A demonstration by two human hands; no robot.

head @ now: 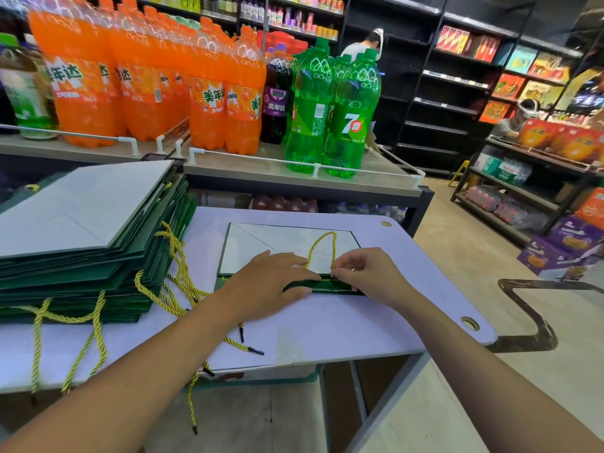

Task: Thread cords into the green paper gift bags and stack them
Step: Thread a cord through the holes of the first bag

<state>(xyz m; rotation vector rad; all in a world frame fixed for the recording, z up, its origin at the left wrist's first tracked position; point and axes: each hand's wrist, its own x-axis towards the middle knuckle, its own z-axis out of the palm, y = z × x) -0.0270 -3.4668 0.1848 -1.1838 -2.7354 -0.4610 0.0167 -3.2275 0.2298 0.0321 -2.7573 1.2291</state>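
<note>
**Green gift bag (255,246) with cord at its edge**

The bag lies flat at the middle of the lavender table (343,322). The left hand (264,282), fingers straight, presses on its near edge. The right hand (366,276) pinches 1 end of the looped yellow cord (322,238). A stack of bags (81,256) stands just left.

Behind the pale lavender table (359,322) we see a wooden display shelf (261,168) with a front rail. It carries a crowd of orange soda bottles (209,93), one dark bottle with a purple label (276,103) just beside them, and green bottles (349,119) at its right end. Farther back we make out black shelving (434,103), a person in a white shirt (359,47), a yellow stool (461,171) and purple boxes (562,246) on the floor.
</note>
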